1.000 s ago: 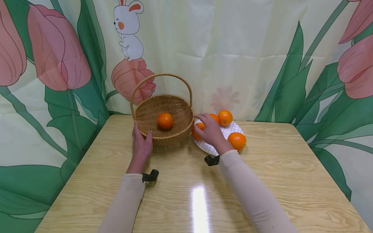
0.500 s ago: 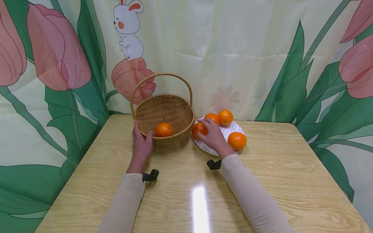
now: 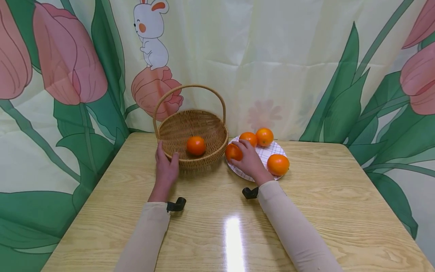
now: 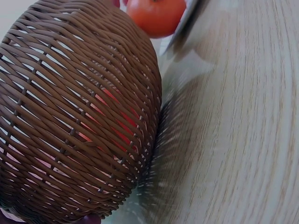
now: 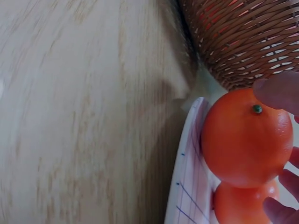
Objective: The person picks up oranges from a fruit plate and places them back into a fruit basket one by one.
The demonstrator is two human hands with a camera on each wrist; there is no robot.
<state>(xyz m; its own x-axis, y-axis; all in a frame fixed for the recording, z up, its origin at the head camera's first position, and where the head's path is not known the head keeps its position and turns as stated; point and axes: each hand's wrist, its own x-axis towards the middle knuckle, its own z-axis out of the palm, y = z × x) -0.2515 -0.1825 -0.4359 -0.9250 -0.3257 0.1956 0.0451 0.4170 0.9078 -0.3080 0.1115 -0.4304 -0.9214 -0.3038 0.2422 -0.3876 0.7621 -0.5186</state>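
My left hand (image 3: pixel 165 170) holds the wicker basket (image 3: pixel 200 163) by its left front rim, thumb inside the edge. One orange (image 3: pixel 196 146) lies in the basket; in the left wrist view it glows red through the weave (image 4: pixel 112 116). To the right, the checked white plate (image 3: pixel 263 152) carries several oranges. My right hand (image 3: pixel 250 160) grips the leftmost orange (image 3: pixel 233 152) at the plate's left side. The right wrist view has the thumb (image 5: pixel 278 93) beside that orange's green stem (image 5: pixel 257 108) and fingertips around its far side.
Other oranges on the plate sit at the back left (image 3: pixel 248 138), the back (image 3: pixel 264 136) and the right front (image 3: pixel 278 164). The basket's tall handle (image 3: pixel 190 86) arches upward. Behind the wooden table (image 3: pixel 204 226) hangs a printed curtain (image 3: pixel 285 75).
The orange in the basket rolled to the front, then back and rightward. My right hand has shifted slightly right and settled around the leftmost orange. The left hand keeps its grip.
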